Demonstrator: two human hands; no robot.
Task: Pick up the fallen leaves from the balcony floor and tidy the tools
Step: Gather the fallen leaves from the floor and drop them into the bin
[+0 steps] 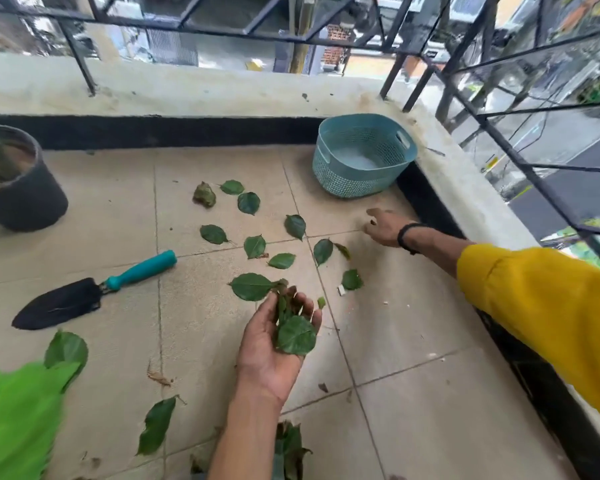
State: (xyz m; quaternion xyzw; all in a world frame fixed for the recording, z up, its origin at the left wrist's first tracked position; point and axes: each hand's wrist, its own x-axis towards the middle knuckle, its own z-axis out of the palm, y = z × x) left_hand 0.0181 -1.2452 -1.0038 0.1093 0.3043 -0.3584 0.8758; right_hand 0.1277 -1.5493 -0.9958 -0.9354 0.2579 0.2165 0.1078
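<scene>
Several green leaves (pixel 248 203) lie scattered over the beige floor tiles, one large leaf (pixel 252 286) just beyond my left fingertips. My left hand (pixel 267 355) is turned palm up at the lower middle, with a small bunch of leaves (pixel 296 336) lying in the cupped palm. My right hand (pixel 385 226), with a black wristband and a yellow sleeve, reaches out low over the floor near the teal basket (pixel 361 157) and holds nothing that I can see. A black trowel with a teal handle (pixel 84 296) lies on the tiles to the left.
A dark plant pot (pixel 25 199) stands at the far left. A low concrete ledge (pixel 222 95) with black metal railings borders the floor at the back and right. A blurred bright green shape (pixel 14 420) fills the lower left corner. More leaves (pixel 156 424) lie near my feet.
</scene>
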